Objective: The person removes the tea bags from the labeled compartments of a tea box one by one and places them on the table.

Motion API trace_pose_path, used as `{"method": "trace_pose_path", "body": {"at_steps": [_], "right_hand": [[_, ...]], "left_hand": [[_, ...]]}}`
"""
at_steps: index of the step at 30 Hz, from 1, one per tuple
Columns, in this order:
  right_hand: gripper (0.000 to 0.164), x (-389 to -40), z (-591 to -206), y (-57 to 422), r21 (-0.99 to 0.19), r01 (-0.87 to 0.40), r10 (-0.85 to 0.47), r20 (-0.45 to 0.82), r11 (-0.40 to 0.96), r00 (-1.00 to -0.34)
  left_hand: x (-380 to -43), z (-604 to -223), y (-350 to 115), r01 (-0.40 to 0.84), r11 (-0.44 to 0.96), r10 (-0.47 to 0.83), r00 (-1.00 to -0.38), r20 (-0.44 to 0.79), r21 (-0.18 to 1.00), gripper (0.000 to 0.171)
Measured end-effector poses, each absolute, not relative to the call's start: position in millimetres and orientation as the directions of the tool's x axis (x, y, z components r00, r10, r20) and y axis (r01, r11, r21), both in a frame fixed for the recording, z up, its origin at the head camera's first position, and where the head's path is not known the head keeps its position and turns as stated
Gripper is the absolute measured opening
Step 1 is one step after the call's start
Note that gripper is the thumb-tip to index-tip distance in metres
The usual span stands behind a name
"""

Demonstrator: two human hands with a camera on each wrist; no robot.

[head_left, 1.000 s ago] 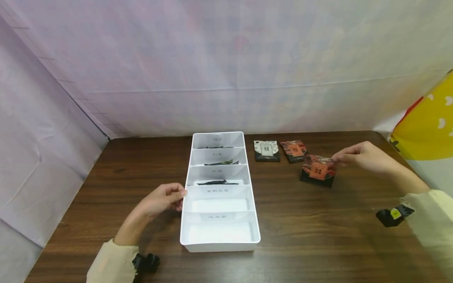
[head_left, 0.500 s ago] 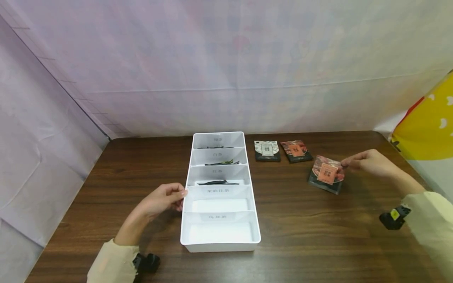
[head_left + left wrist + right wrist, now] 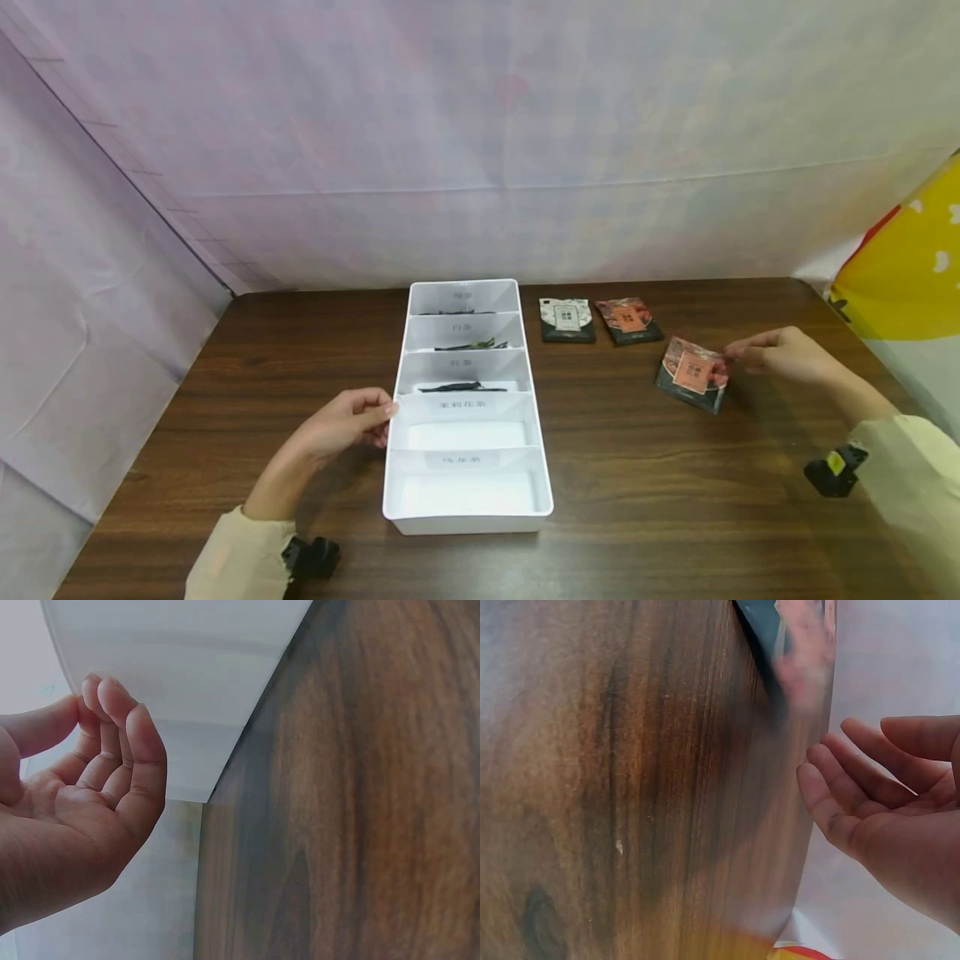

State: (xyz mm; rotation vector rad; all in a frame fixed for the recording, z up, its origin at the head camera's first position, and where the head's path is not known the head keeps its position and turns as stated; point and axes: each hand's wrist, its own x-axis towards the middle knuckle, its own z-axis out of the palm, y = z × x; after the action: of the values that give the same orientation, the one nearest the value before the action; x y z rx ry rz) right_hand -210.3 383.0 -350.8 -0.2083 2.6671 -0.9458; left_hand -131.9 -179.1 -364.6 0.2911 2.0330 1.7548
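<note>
My left hand (image 3: 348, 423) pinches the left rim of a long white divided box (image 3: 470, 524) between thumb and fingers; in the left wrist view the other fingers curl beside its outer wall. Labelled compartments hold dark sachets (image 3: 461, 387) in the three far ones; the two near ones show bare floors. On the right, a red-and-black tea sachet (image 3: 692, 375) lies on the table, label up. Close to its right corner is my right hand (image 3: 783, 357). In the right wrist view that hand's thumb and loosely bent fingers (image 3: 825, 796) stand apart with nothing between them.
Behind the red sachet lie another red-and-black sachet (image 3: 628, 321) and a white-and-black sachet (image 3: 567, 320), right of the box. The dark wooden table (image 3: 637, 500) meets a pale cloth (image 3: 480, 167) at the back. A yellow cloth (image 3: 907, 250) hangs at the right.
The red sachet, held tilted in my right hand a second ago, has come down flat, slightly right and nearer. The right hand has let go of it. My left hand stays on the box.
</note>
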Motion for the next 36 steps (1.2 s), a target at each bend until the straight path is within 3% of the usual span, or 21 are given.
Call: {"method": "trace_pose_path", "body": {"at_steps": [17, 36], "right_hand": [[0.034, -177.4, -350.5, 343.3, -0.667, -0.145, -0.336, -0.166, 0.73, -0.927], [0.038, -171.6, -358.9, 327.0, -0.667, -0.121, -0.343, -0.212, 0.735, -0.915]], "left_hand": [[-131.4, -363.8, -179.0, -0.118, 0.178, 0.428, -0.885, -0.185, 0.977, 0.016], [-131.1, -362.2, -178.7, -0.128, 0.182, 0.428, -0.882, -0.196, 0.975, 0.016]]}}
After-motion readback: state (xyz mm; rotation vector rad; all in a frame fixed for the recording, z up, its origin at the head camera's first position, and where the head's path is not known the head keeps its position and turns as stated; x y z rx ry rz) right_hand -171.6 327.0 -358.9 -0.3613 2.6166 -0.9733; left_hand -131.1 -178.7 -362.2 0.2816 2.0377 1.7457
